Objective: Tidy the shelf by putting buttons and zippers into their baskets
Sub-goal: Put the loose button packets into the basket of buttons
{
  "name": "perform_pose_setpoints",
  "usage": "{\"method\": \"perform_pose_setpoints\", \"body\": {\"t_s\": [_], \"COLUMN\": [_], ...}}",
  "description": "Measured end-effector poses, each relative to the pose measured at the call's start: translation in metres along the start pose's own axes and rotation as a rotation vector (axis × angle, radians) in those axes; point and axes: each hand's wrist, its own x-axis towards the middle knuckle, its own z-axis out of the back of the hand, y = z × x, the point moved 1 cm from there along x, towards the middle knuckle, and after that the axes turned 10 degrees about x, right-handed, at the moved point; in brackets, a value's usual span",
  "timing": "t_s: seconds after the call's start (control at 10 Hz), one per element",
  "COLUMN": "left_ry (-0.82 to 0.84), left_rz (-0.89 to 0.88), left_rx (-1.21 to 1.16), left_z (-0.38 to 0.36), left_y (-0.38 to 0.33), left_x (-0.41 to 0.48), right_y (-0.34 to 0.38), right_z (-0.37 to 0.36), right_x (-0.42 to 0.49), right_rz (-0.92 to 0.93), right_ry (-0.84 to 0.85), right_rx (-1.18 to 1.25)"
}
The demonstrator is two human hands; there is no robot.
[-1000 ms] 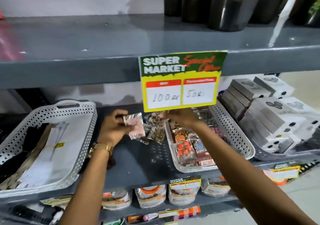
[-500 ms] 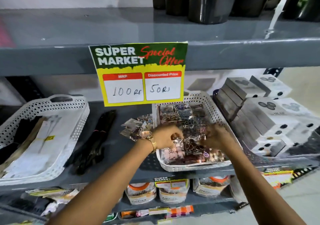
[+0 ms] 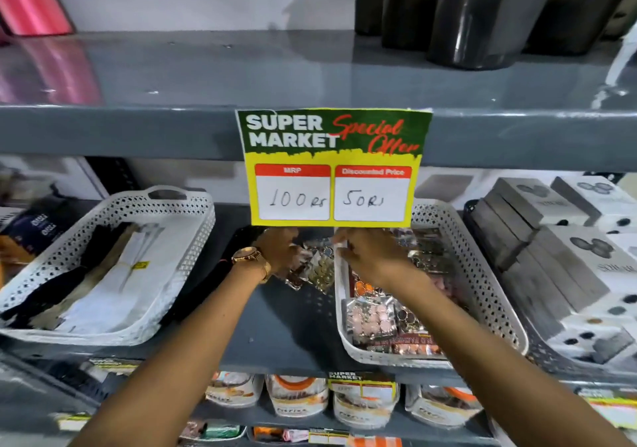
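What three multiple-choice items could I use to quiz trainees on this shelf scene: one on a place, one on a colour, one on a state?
1. Where do the loose button packets lie?
A. between the two baskets
B. on the top shelf
C. on the floor

2. What colour is the left basket?
A. red
B. white
C. black

3. How is the right basket?
A. upside down
B. bare inside
C. holding button packets

Answers: 1 A, they sit on the shelf by the left hand. 2 B, its perforated wall is white. 3 C, packets fill it under the right hand.
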Motion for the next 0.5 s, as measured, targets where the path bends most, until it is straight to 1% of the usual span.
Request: {"method": "perform_pose_setpoints", "body": {"t_s": [0.1, 0.2, 0.3, 0.4, 0.5], "left_ry": [0.062, 0.034, -0.097, -0.199, -0.192], "left_rz": [0.052, 0.059, 0.124, 0.195, 0.261], "left_rx": [0.028, -0.020, -0.116, -0.253, -0.389], "left_z": [-0.010, -0.017, -0.010, -0.011, -0.010], "left_y": [0.013, 0.018, 0.019, 0.025, 0.040], "left_x": [-0.003, -0.003, -0.009, -0.010, -0.010], "right_y": [0.024, 0.029, 0.021, 0.019, 0.018], "right_z": [-0.036, -0.048, -0.058, -0.063, -0.060], "right_x": [0.039, 0.052, 0.065, 0.071, 0.070], "right_rz": [0.090, 0.057, -0.057, -0.073, -0.022], "right_ry": [0.131, 0.249, 0.316, 0.318, 0.293], "right_rx": [-0.120, -0.106, -0.101, -0.116, -0.196]}}
